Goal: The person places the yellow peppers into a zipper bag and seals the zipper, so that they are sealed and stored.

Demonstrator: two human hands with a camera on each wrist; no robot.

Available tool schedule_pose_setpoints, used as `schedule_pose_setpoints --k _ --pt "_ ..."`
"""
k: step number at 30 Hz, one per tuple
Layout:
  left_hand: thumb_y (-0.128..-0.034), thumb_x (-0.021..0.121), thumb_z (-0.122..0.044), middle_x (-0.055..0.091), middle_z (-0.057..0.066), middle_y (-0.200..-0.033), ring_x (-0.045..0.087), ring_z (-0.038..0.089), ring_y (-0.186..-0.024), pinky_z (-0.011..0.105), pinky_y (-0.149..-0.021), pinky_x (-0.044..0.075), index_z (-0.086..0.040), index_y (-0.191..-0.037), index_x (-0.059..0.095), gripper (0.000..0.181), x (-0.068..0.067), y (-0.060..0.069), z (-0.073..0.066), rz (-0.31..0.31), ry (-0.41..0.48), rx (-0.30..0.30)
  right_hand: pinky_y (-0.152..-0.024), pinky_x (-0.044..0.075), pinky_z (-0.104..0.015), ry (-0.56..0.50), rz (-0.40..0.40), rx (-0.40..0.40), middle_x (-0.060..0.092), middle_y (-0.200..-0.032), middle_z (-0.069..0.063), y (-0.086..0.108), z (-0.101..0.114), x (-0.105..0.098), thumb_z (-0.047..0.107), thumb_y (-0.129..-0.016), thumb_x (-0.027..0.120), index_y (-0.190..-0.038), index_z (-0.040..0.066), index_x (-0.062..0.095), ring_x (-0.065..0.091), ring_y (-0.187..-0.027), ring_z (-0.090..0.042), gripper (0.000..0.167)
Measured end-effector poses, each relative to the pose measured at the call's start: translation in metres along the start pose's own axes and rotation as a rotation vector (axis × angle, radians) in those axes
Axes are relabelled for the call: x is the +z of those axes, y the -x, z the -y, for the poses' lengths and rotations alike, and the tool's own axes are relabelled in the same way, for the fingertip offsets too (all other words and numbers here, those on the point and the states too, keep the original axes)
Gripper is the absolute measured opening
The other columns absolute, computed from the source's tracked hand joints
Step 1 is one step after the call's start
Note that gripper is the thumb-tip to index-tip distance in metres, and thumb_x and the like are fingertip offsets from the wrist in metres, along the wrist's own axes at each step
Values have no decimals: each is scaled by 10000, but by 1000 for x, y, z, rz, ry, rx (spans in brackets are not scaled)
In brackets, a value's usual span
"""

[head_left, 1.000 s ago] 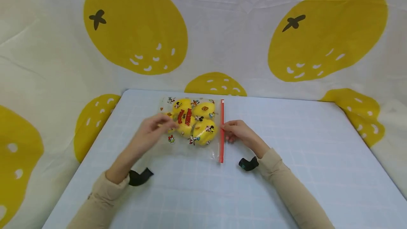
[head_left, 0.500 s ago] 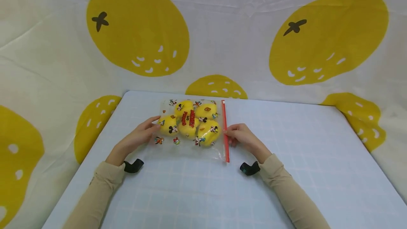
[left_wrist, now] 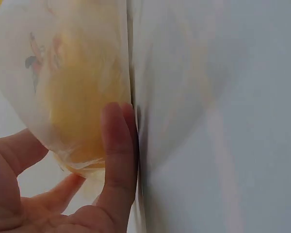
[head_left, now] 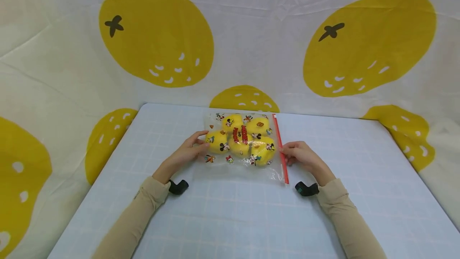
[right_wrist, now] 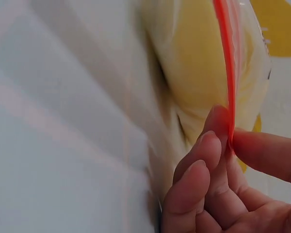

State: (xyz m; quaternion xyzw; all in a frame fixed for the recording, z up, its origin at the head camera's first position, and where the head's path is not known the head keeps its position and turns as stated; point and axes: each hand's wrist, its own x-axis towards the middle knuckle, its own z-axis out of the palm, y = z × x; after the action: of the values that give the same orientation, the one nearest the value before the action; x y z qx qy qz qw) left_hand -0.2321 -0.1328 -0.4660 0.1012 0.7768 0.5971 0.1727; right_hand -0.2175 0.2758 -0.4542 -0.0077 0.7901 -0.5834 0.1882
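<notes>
A clear zip bag (head_left: 238, 163) printed with cartoon characters lies on the table, its red zip strip (head_left: 281, 149) on the right side. Inside are several rounded yellow things (head_left: 263, 151) that look like fruit. At the bag's left end, my left hand (head_left: 185, 151) grips it with thumb above and fingers against the lower side; the left wrist view shows those fingers (left_wrist: 117, 160) beside a yellow lump. My right hand (head_left: 303, 157) pinches the red strip between thumb and forefinger, plain in the right wrist view, where the other fingers (right_wrist: 189, 189) curl below.
The table (head_left: 215, 227) has a pale blue checked cover. Behind it hangs a white cloth (head_left: 258, 43) printed with large yellow fruit. Black curved pieces (head_left: 178, 187) stick out at both wrists, by the beige sleeves.
My left hand has come down from above the bag to its left end. Bag and both hands have since shifted right together. The right hand has kept its pinch on the strip.
</notes>
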Motion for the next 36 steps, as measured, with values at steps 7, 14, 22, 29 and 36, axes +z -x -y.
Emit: schedule_pose_setpoints --k 7,14,22,29,36 --pt "-966 652 -270 504 191 -1256 603 257 -949 336 -766 531 -235 -1503 377 605 5 -11 11 39 58 20 -606 520 -244 -54 42 -13 581 -728 -33 8 -15 -16 120 -979 581 -988 -49 656 551 -649 -147 185" --pt "-961 659 -288 526 139 -1288 563 278 -1084 362 -886 507 -280 -1459 446 542 -2 -5 27 59 86 40 -621 520 -233 -75 42 -21 578 -735 -29 9 -25 -14 133 -972 592 -934 15 666 553 -648 -141 144" --pt "-964 657 -259 545 158 -1213 587 259 -996 328 -837 523 -227 -1455 460 529 4 -5 28 40 74 78 -642 511 -229 -76 33 -6 566 -758 -35 12 -30 -15 185 -993 586 -982 -5 642 543 -662 -152 198" --pt "-972 645 -244 550 151 -1247 603 241 -1002 322 -844 525 -199 -1468 452 534 13 -6 20 -6 19 62 -653 518 -238 -94 36 -7 574 -769 -18 14 -30 -19 188 -1003 572 -1012 -6 650 550 -680 -157 209" --pt "-1017 565 -219 595 206 -1230 659 272 -881 358 -751 566 -67 -1453 446 477 -6 -1 5 19 -128 111 -748 565 -342 142 -48 -124 664 -1000 -172 27 -15 -30 203 -1029 512 -1273 -83 519 645 -829 -271 375"
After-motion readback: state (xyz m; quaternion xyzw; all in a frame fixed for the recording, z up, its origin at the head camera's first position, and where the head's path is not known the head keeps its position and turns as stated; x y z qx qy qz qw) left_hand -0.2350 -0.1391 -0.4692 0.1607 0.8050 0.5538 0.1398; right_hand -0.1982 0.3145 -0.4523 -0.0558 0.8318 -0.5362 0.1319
